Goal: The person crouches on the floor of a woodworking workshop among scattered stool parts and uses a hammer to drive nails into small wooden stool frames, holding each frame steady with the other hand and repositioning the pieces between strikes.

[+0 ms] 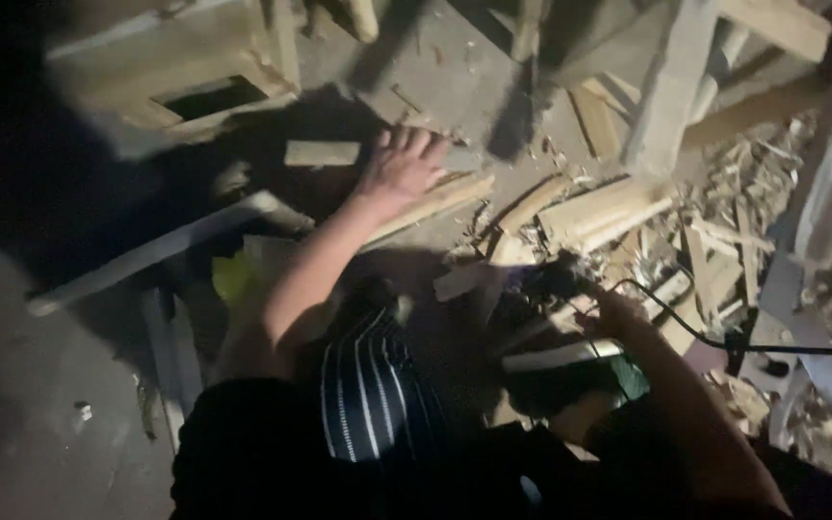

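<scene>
Item: your left hand [403,164], fingers spread, palm flat on the upper end of a pale wooden slat [432,204], grasping nothing. The slat runs out from under the palm toward the lower left.
Item: your right hand [616,310], closed around a dark power tool [553,281]; black cable [724,342] trails right.
Surroundings: wood offcuts [724,241], small wooden block [322,152] just left of the left hand.

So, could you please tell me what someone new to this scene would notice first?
Most striking is the left hand, fingers spread, pressing on a wooden strip at the centre of a dim floor. To the right, the right hand holds a dark corded power tool, its cable trailing toward the right edge. Pale wood offcuts pile up around it.
</scene>
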